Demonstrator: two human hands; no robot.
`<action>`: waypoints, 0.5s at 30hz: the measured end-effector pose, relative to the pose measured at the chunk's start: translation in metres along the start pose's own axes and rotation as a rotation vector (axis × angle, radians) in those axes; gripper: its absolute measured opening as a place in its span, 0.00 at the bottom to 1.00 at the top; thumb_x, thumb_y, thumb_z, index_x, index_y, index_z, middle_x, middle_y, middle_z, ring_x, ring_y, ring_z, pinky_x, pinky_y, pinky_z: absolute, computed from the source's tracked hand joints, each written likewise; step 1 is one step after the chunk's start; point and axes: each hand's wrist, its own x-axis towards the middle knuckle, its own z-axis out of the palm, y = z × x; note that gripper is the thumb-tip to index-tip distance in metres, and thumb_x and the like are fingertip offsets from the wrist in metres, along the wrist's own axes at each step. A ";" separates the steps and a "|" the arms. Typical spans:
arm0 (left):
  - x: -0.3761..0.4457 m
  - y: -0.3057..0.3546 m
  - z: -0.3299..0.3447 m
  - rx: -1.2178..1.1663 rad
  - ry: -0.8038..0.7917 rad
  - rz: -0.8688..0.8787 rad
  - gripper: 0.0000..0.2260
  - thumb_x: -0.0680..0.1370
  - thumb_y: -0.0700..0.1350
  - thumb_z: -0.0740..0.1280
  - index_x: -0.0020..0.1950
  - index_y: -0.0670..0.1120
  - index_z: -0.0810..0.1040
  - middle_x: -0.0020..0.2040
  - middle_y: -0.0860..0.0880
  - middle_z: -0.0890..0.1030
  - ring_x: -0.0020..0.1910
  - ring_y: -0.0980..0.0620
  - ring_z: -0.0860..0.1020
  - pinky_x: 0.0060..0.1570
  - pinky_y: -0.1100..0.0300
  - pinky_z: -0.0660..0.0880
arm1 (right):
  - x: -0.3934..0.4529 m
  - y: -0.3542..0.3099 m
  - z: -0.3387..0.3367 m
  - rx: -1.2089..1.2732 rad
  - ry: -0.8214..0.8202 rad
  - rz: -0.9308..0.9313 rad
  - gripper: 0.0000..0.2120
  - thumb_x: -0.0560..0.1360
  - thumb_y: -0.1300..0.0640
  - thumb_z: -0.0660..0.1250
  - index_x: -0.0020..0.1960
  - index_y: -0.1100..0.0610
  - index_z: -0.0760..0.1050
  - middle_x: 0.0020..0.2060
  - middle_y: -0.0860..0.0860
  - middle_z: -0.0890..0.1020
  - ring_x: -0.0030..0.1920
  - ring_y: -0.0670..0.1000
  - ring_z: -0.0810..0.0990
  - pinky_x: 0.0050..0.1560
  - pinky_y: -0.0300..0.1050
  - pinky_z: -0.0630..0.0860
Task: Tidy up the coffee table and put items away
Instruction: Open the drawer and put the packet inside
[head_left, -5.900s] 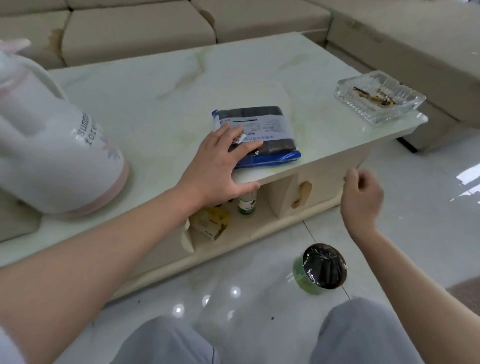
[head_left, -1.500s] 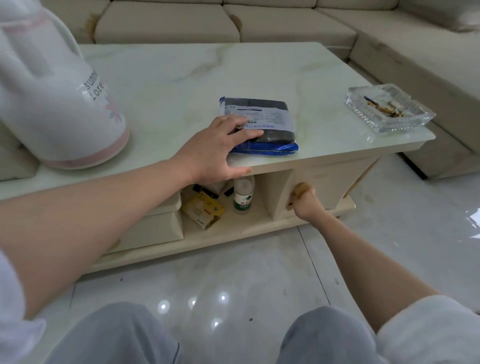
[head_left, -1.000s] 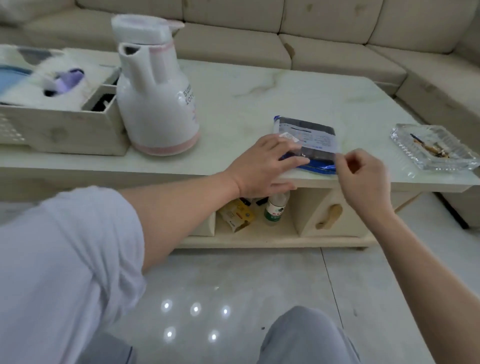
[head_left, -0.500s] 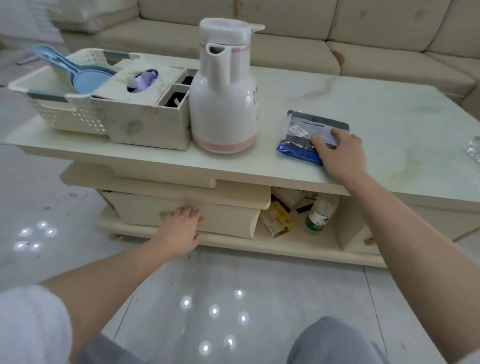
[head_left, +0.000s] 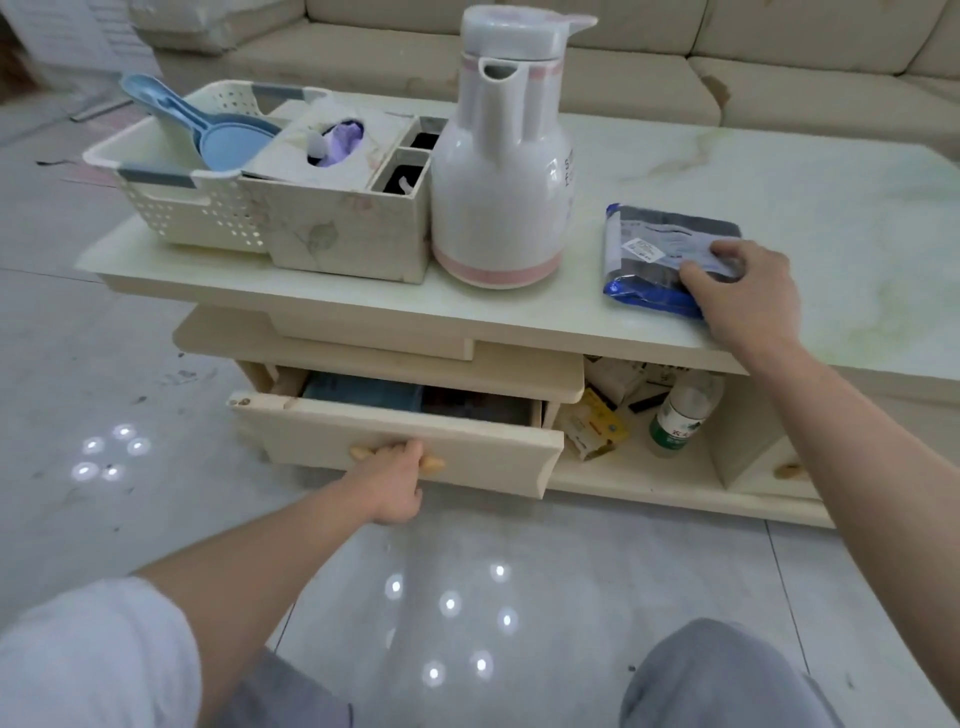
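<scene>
A flat blue and dark plastic packet (head_left: 652, 249) with a white label lies near the front edge of the marble-topped coffee table (head_left: 779, 171). My right hand (head_left: 743, 291) rests on the packet's right corner, fingers curled over it. Below the tabletop on the left, a cream drawer (head_left: 467, 441) stands pulled partly out, with dark and blue things inside. My left hand (head_left: 397, 478) grips the drawer's wooden handle (head_left: 434, 464) from below.
A white and pink thermos jug (head_left: 501, 171) stands left of the packet. Beside it are a tissue box organiser (head_left: 337, 218) and a white basket (head_left: 171, 176) holding a blue scoop (head_left: 223, 140). The open shelf holds a bottle (head_left: 680, 415) and a yellow box (head_left: 595, 423). A beige sofa (head_left: 779, 78) runs behind.
The left drawer has come open under my left hand, which now grips its handle. My right hand stays on the packet. The view has moved closer.
</scene>
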 end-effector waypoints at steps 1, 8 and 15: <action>-0.010 -0.001 0.001 0.007 -0.041 0.014 0.17 0.81 0.49 0.63 0.66 0.46 0.63 0.61 0.45 0.74 0.48 0.50 0.71 0.46 0.55 0.69 | -0.001 -0.002 -0.003 -0.004 -0.010 0.019 0.30 0.68 0.37 0.65 0.67 0.48 0.73 0.67 0.52 0.74 0.62 0.55 0.77 0.64 0.51 0.73; -0.057 0.000 0.016 0.061 -0.234 0.025 0.21 0.81 0.47 0.61 0.72 0.45 0.61 0.65 0.44 0.74 0.60 0.46 0.75 0.53 0.55 0.71 | 0.013 -0.030 -0.022 0.285 -0.290 0.408 0.21 0.66 0.51 0.76 0.55 0.57 0.75 0.53 0.54 0.81 0.40 0.49 0.79 0.34 0.41 0.72; -0.069 -0.005 0.012 0.027 -0.307 0.040 0.19 0.82 0.50 0.60 0.70 0.46 0.63 0.65 0.46 0.75 0.57 0.48 0.76 0.54 0.54 0.72 | -0.102 -0.040 -0.063 0.670 -0.632 0.512 0.06 0.70 0.54 0.73 0.41 0.55 0.77 0.25 0.48 0.80 0.20 0.44 0.72 0.17 0.32 0.61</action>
